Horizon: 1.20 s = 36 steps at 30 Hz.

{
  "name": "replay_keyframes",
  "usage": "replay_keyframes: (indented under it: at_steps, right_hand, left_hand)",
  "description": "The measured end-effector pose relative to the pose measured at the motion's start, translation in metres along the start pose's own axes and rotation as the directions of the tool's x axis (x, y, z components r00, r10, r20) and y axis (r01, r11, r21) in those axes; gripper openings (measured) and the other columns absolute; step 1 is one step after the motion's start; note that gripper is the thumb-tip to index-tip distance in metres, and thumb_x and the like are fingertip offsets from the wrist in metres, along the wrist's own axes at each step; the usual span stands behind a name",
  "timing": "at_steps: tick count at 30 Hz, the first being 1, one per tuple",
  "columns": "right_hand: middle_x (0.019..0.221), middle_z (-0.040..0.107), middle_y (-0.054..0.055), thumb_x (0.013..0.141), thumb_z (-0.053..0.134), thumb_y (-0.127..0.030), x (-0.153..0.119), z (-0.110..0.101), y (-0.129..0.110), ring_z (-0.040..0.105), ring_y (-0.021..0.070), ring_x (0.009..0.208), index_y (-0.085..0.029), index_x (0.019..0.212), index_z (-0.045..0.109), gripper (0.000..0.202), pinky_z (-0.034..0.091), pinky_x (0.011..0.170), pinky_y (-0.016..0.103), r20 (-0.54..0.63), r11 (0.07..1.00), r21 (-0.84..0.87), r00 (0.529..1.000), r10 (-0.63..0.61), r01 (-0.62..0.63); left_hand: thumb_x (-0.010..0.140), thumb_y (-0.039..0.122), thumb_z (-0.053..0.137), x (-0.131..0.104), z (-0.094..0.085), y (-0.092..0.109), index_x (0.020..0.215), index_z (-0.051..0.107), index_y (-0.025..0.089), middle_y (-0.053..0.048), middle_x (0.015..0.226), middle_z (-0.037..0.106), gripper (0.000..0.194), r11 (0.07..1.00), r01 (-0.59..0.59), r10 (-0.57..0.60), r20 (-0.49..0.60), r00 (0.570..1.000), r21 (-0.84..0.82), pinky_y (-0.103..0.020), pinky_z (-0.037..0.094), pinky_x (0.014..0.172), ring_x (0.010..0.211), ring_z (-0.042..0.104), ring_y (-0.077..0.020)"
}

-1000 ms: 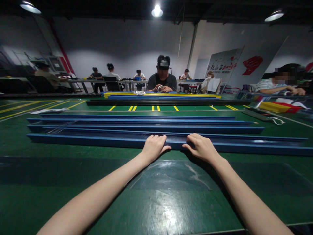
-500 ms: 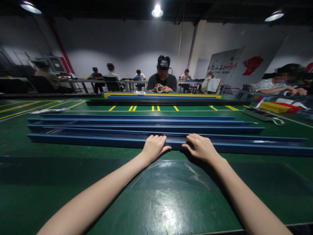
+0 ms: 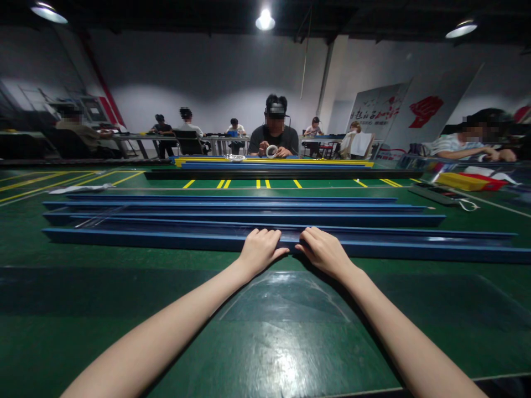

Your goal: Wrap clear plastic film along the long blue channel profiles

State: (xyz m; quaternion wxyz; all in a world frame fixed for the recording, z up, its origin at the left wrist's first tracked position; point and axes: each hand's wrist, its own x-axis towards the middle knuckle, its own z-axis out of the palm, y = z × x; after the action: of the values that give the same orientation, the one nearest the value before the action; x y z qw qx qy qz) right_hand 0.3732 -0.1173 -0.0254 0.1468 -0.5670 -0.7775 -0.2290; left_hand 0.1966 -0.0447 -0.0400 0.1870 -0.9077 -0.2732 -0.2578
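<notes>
A long blue channel strip [image 3: 157, 238] lies crosswise on the green table [image 3: 199, 354]. My left hand [image 3: 262, 247] grips its near wall close to the middle, fingers over the top edge and thumb on the near face. Just to the right, my right hand [image 3: 322, 249] holds the same wall in a like way, with a small gap between the two thumbs. Clear film shows inside the channel. A wide transparent sheet [image 3: 286, 298] lies flat in front, partly beneath my forearms.
More blue channel strips [image 3: 232, 217] lie behind in parallel. Farther off are a black strip [image 3: 282, 174] and a yellow strip [image 3: 274, 162]. A co-worker [image 3: 274, 132] opposite holds a white ring-shaped roll [image 3: 271, 151]. A dark flat device [image 3: 442, 195] and yellow tray [image 3: 460, 181] sit right.
My right hand has slid left along the channel wall, closer to my left hand. My left hand stays at about the same place on the strip.
</notes>
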Motion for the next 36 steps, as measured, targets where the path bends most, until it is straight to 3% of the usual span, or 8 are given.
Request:
replay_keyframes:
  at_steps: [13,18,24,36]
  right_hand:
    - [0.077,0.057,0.003,0.081,0.044,-0.025,0.006,-0.016,0.003,0.05,0.0138,0.072,-0.018,0.075,0.048,0.01,0.025,0.053,0.023,0.147,0.996,0.053,0.987,0.064,-0.072]
    - [0.076,0.058,0.003,0.081,0.044,-0.027,-0.001,-0.019,0.013,0.051,0.014,0.071,-0.019,0.075,0.049,0.011,0.024,0.053,0.023,0.163,0.992,0.055,0.981,0.103,-0.114]
    - [0.075,0.058,0.003,0.079,0.044,-0.028,-0.011,-0.023,0.028,0.051,0.0147,0.068,-0.019,0.073,0.05,0.013,0.023,0.052,0.024,0.193,0.982,0.031,0.965,0.178,-0.188]
    - [0.07,0.057,0.001,0.075,0.045,-0.034,-0.025,-0.029,0.044,0.049,0.0131,0.06,-0.02,0.068,0.048,0.016,0.024,0.05,0.022,0.199,0.962,-0.004,0.943,0.267,-0.272]
  left_hand:
    - [0.081,0.049,0.041,0.0,0.0,-0.001,0.081,0.05,0.016,-0.004,0.074,0.059,0.034,0.998,-0.06,0.06,0.008,0.998,-0.005,-0.03,0.031,0.061,0.071,0.053,-0.0182]
    - [0.083,0.041,0.044,0.001,0.001,-0.001,0.095,0.049,0.015,-0.004,0.083,0.058,0.029,0.988,-0.146,0.146,0.0,0.989,-0.05,-0.029,0.033,0.065,0.077,0.052,-0.0173]
    - [0.083,0.041,0.042,0.0,0.001,-0.002,0.099,0.049,0.015,-0.004,0.083,0.058,0.031,0.995,-0.093,0.093,0.003,0.996,-0.036,-0.03,0.033,0.067,0.078,0.051,-0.0177]
    - [0.08,0.051,0.041,0.0,-0.001,-0.002,0.082,0.053,0.015,-0.006,0.08,0.058,0.038,1.0,-0.013,0.013,0.004,1.0,0.017,-0.031,0.031,0.065,0.077,0.051,-0.0192]
